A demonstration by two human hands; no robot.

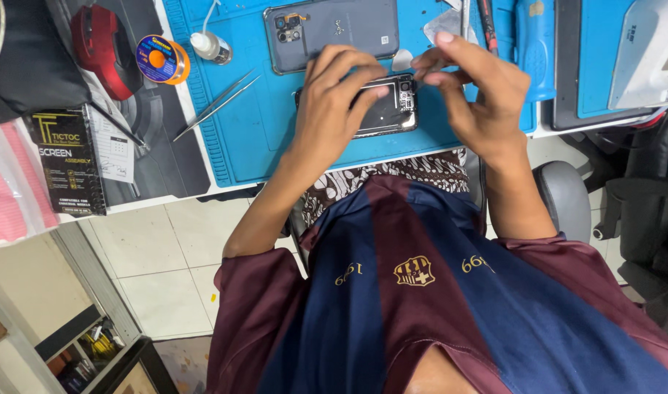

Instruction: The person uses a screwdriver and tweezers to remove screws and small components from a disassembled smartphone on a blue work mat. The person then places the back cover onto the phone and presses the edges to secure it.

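Seemingly both hands [334, 109] [472, 95] grip phone [388, 109] (opened).

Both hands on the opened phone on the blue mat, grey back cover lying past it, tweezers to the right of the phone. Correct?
Not quite. In the head view the tweezers lie left of the opened phone, not right. The rest holds: left hand and right hand on it, grey back cover beyond, blue mat beneath.

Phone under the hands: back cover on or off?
Off. The phone shows bare internals by its camera module; a separate grey back cover lies above it on the blue mat.
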